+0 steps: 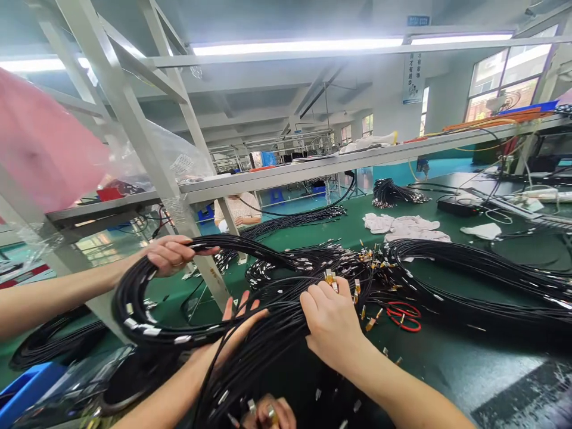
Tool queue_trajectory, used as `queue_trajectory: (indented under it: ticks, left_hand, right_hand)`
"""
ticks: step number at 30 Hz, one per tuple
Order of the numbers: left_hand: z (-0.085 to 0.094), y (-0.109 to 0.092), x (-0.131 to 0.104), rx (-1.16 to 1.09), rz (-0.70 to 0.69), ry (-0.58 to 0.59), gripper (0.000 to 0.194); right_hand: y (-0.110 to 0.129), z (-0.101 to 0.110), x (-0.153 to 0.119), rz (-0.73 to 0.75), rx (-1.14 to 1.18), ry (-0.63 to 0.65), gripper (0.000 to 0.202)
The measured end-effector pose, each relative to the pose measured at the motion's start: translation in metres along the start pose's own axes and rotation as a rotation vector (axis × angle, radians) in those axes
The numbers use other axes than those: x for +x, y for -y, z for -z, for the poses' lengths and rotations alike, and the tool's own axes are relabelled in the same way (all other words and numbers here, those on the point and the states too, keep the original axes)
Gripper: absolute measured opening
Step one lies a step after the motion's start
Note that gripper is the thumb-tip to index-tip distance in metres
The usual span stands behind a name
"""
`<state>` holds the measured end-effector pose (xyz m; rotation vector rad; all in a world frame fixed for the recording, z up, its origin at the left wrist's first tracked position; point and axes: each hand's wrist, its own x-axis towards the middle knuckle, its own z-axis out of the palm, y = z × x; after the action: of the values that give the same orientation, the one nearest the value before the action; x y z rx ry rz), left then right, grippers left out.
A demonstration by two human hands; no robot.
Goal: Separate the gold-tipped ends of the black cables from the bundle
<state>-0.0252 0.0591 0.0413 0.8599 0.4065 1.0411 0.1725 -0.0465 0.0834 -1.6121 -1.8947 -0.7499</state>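
Note:
My right hand (331, 316) is wrapped round a thick bundle of black cables (272, 342), just below its metal-tipped connectors. At the centre, my left hand (243, 310) has its fingers stretched out and spread, partly behind the cables that cross it. A looped coil of black cables with white labels (149, 330) hangs to the left, over my left forearm. A co-worker's hand (172, 253), reaching in from the left edge, grips the top of that coil. Another hand (274, 411) shows at the bottom edge among connectors; whose it is, I cannot tell.
More cable bundles (482, 271) lie on the green table (433, 369) at right. Nearby are a red loop (404, 316), white gloves (400, 226) and a black box (460, 205). A metal shelf frame (286, 177) crosses ahead; a blue bin (31, 387) stands lower left. A seated person (236, 211) is beyond.

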Motion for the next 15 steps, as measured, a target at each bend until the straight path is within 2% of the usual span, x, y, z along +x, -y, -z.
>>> queue_trajectory:
  ticks: [2, 4, 5, 7, 9, 11, 12, 13, 15]
  left_hand:
    - [-0.008, 0.0, 0.017, 0.026, -0.075, -0.004, 0.036]
    - [-0.02, -0.007, 0.03, 0.199, -0.119, -0.02, 0.025]
    - [-0.028, -0.016, 0.034, 0.325, -0.116, -0.028, 0.019]
    - [-0.044, -0.042, 0.039, 0.585, -0.035, -0.028, 0.027]
    - [-0.058, -0.07, 0.035, 0.492, -0.056, -0.013, 0.028]
    - [-0.066, -0.083, 0.019, 0.344, -0.021, 0.058, 0.023]
    - [-0.068, -0.08, 0.008, 0.306, 0.073, 0.119, 0.021]
    - [-0.068, -0.07, -0.006, 0.241, 0.044, 0.132, 0.02]
    - [-0.063, -0.033, -0.035, 0.237, 0.072, 0.142, 0.017]
  right_hand:
    - [-0.001, 0.001, -0.001, -0.003, 0.002, -0.002, 0.014]
    - [-0.001, 0.002, -0.001, 0.002, 0.003, -0.002, 0.014]
    - [-0.001, 0.002, -0.001, 0.008, 0.005, -0.001, 0.014]
    - [0.0, 0.002, -0.001, 0.018, 0.01, 0.001, 0.015]
    - [0.0, 0.001, -0.001, 0.023, 0.013, -0.001, 0.015]
    - [0.0, 0.001, -0.002, 0.02, 0.01, -0.005, 0.015]
    - [0.0, 0.0, -0.002, 0.018, 0.009, -0.008, 0.015]
    - [0.0, 0.0, -0.002, 0.016, 0.007, -0.01, 0.014]
    - [0.0, -0.002, 0.001, 0.02, 0.006, -0.001, 0.014]
